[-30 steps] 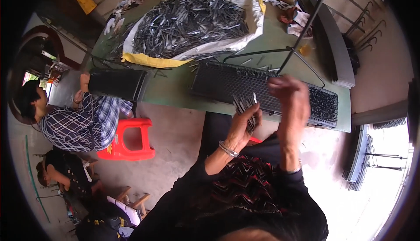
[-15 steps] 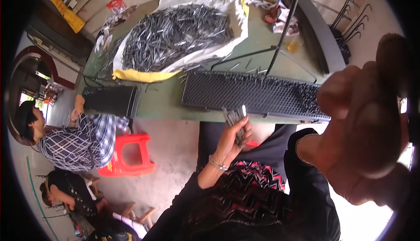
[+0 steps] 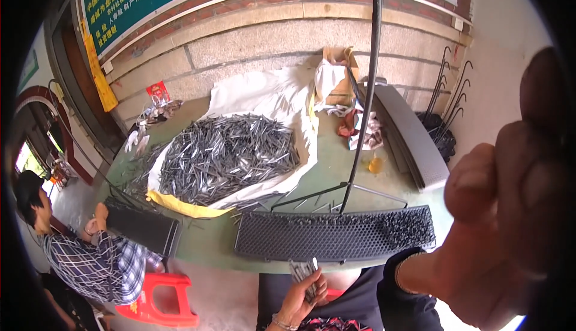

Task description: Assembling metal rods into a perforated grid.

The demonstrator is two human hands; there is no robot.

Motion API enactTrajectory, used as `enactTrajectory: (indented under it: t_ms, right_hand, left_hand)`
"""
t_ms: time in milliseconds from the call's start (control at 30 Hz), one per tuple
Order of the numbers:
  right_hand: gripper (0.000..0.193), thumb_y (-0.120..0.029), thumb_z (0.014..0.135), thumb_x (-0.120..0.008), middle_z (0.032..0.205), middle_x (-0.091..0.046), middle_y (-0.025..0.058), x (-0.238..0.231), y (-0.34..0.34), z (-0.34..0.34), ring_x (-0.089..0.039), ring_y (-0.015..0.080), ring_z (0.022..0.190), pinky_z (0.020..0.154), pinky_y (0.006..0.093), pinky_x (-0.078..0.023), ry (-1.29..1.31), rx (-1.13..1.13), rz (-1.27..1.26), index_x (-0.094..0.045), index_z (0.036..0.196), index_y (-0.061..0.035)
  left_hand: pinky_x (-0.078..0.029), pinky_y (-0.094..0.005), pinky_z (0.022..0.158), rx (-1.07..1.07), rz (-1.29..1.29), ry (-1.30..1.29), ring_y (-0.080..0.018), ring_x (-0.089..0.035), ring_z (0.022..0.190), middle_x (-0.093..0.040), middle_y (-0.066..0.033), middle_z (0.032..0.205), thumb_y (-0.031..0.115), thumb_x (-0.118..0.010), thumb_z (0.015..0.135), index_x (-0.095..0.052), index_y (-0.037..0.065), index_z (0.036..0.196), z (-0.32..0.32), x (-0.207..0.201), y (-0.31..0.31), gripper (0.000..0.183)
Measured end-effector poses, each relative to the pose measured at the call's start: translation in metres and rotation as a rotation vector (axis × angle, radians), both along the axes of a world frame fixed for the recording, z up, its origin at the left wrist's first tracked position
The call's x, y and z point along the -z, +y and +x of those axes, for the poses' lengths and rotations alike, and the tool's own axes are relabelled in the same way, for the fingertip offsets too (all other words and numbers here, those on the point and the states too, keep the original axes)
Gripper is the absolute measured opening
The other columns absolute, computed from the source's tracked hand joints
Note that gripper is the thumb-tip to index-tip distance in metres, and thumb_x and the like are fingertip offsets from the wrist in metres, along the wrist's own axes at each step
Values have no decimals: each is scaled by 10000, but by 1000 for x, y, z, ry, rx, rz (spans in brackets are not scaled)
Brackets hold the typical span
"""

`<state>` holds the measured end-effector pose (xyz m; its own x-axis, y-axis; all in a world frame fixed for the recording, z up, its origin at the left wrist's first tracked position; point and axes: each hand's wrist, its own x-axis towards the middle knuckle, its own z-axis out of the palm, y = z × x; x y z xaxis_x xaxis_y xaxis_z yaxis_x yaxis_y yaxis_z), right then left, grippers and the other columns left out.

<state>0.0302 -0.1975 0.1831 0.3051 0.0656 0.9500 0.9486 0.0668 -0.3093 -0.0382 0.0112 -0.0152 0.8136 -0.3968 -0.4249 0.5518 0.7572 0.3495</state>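
My left hand (image 3: 300, 298) is closed round a bundle of thin grey metal-looking strips (image 3: 303, 269), below the near edge of the table. Just beyond it lies a long black panel (image 3: 306, 238) with a grid of small holes. Short dark pieces (image 3: 411, 226) stand packed in its right end and along its far edge. My right hand (image 3: 474, 229) is raised very close at the right, large and dark. Its fingers are curled, their tips partly lost in shadow, and whatever they hold is hidden.
A heap of similar strips (image 3: 231, 157) fills a white sack (image 3: 246, 94) on the green table (image 3: 207, 244). A black pole (image 3: 367, 91) rises behind the panel. Curved dark panels (image 3: 408, 133) lie far right. Left, a person (image 3: 90, 253) works at another panel (image 3: 141, 229) near a red stool (image 3: 165, 280).
The view has tilted up, so the table and panel sit lower and more wall shows. My left hand still grips the strips; my right hand remains raised close by.
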Motion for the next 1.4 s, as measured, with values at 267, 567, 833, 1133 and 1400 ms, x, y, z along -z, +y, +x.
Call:
enactTrajectory:
  t_ms: [267, 567, 833, 1133, 1400]
  right_hand:
    - [480, -345, 930, -524, 970, -611, 166, 11, -45, -12, -623, 213, 723, 721, 329, -510, -68, -41, 28, -451, 1234, 19]
    - [427, -324, 945, -501, 985, -611, 162, -31, 72, -5, -621, 204, 717, 727, 321, -506, 259, -78, 83, -514, 1189, 25]
    - [397, -305, 958, -480, 998, -611, 159, -20, 74, -32, -620, 196, 711, 732, 314, -502, 493, -112, 62, -571, 1149, 31]
    - [281, -173, 895, -619, 933, -588, 98, 116, 68, 5, -589, 172, 846, 747, 284, -465, 963, 136, -657, -620, 1102, 16]
    - [125, -87, 861, -640, 794, -576, 14, 169, 65, -2, -516, 69, 753, 670, 239, -436, 1334, -173, -449, -595, 918, 15]
  left_hand:
    - [-437, -283, 644, 114, -410, -133, -156, -533, 715, -563, -65, 808, 218, -618, 890, -531, 27, 1005, -10, 61, 4, 240]
    - [-352, -239, 470, -18, 50, 33, -95, -459, 563, -488, -3, 663, 194, -581, 925, -515, 59, 814, -1, -2, -5, 187]
    - [-372, -219, 484, -53, 42, 4, -90, -489, 602, -531, -2, 715, 180, -591, 916, -554, 35, 1013, -4, -9, 0, 178]
    - [-362, -209, 440, -117, 155, -123, -90, -510, 570, -580, -30, 722, 160, -639, 879, -592, 36, 954, 6, 1, 19, 153]
    - [-355, -201, 448, -60, 270, -112, -81, -494, 576, -560, -20, 745, 146, -612, 893, -564, 55, 986, 10, -3, 13, 139]
